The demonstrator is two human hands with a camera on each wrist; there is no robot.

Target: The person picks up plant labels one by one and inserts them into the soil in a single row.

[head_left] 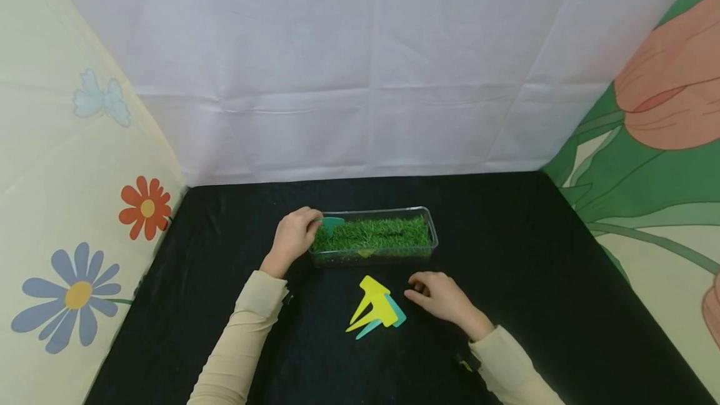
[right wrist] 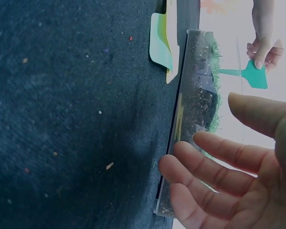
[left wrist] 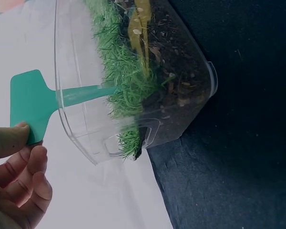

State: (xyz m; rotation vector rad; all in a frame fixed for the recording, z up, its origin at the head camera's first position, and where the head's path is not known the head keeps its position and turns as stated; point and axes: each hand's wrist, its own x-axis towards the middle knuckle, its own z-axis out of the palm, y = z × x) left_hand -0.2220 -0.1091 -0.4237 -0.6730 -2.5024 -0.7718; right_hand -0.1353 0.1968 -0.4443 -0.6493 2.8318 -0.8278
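My left hand (head_left: pixel 295 233) pinches the head of a green T-shaped plant label (left wrist: pixel 33 102) between thumb and fingers. The label's stem runs down into the grass (left wrist: pixel 119 62) at the left end of a clear plastic planter box (head_left: pixel 432 230). Dark soil (left wrist: pixel 178 76) shows through the box wall. Off to the right, my right hand (head_left: pixel 444 297) hovers over the black cloth with relaxed fingers and nothing in them. Nearest to it lies a small pile of yellow plant labels (head_left: pixel 385 310) and teal plant labels (head_left: pixel 398 312), in front of the box.
A black cloth (head_left: pixel 506 236) covers the table. Behind it hangs a white sheet (head_left: pixel 365 67). Flower-printed panels stand at the left (head_left: pixel 67 174) and right (head_left: pixel 647 192). Small pale and coloured specks (right wrist: pixel 109 166) dot the cloth.
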